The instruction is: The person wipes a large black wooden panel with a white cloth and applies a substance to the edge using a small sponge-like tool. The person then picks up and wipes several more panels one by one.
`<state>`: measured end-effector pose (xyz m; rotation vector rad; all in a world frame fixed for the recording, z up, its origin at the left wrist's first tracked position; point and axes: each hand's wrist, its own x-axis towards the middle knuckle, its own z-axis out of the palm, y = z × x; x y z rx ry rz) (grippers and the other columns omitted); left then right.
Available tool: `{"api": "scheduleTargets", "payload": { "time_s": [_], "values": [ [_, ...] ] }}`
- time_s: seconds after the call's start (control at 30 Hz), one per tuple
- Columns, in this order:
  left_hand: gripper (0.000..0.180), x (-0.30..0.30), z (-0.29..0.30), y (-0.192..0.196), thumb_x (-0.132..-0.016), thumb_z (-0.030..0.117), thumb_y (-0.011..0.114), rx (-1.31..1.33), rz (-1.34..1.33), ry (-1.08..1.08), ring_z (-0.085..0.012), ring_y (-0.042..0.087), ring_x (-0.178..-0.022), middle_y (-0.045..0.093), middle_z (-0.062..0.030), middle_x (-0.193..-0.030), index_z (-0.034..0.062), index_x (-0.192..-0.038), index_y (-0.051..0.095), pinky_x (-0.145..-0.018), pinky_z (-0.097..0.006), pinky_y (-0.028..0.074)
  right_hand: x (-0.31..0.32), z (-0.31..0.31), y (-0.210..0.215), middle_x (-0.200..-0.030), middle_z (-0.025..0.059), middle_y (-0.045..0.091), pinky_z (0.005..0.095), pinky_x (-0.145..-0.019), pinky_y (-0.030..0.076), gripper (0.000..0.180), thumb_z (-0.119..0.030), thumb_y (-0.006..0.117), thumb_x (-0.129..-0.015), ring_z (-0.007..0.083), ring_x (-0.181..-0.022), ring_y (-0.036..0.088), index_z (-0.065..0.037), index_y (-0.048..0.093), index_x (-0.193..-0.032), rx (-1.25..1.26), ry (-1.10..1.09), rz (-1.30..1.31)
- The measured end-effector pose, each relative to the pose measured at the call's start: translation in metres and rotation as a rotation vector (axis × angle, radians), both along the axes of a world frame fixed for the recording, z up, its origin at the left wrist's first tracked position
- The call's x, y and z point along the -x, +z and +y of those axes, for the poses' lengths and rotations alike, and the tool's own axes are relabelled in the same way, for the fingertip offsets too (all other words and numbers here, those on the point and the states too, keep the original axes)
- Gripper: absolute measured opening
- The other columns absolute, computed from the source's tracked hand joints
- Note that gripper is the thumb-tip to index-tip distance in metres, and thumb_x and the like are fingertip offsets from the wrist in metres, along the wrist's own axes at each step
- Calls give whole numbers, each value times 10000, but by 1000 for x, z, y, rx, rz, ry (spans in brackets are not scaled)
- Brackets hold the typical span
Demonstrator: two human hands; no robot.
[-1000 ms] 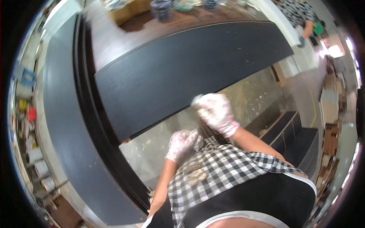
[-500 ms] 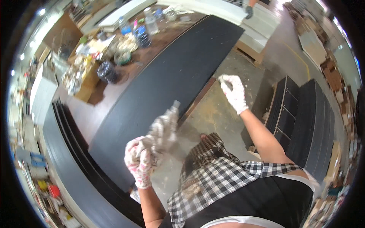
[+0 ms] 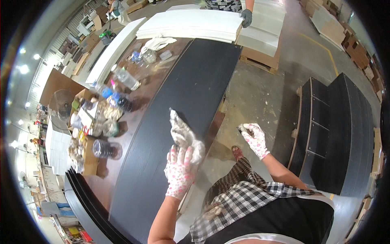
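A long black board [image 3: 185, 85] lies across the brown table, slanting from near left to far right. My left hand [image 3: 180, 173], in a white glove with pink dots, holds a crumpled whitish rag [image 3: 187, 138] against the board near its right edge; one end of the rag points away from me. Off to the right, over the floor, my right hand [image 3: 256, 140] wears a matching glove. Its fingers are curled into a pinch around something small and dark, too small to name.
Bottles, such as a clear one [image 3: 126, 78], and a cluttered cardboard box [image 3: 91, 154] stand on the table's left. White panels [image 3: 191, 24] are stacked at the far end, beside a person's dark-gloved hand [image 3: 246, 18]. Black boards are stacked right [image 3: 333, 134] and near left [image 3: 87, 207].
My left hand has moved right and forward, bringing the rag down on the board. The right hand has come nearer. My view has shifted, showing more of the far end and the other person.
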<state>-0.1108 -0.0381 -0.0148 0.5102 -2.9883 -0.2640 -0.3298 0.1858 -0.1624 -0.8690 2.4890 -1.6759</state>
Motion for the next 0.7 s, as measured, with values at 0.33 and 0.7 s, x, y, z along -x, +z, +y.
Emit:
{"api": "scheduleTargets", "payload": {
  "time_s": [0.33,0.7],
  "values": [
    [589,309,-71,-57,-917,245,575,140,124,-233,-452,384,-1402,452,-163,-1509,71,-1469,466,-1165,-546,304,65,72,-47,-1042,118,690,334,-854,550,302,23,774,-812,247,-961,681,-47,692,-1095,27,-219,-39],
    [593,301,-58,-28,-965,274,497,56,-84,-185,-418,318,-1461,354,-140,-1595,134,-1534,407,-1173,-541,308,117,64,-27,-1086,65,688,305,-893,515,238,-12,710,-901,173,-985,647,-56,696,-1134,132,-215,-284]
  ]
}}
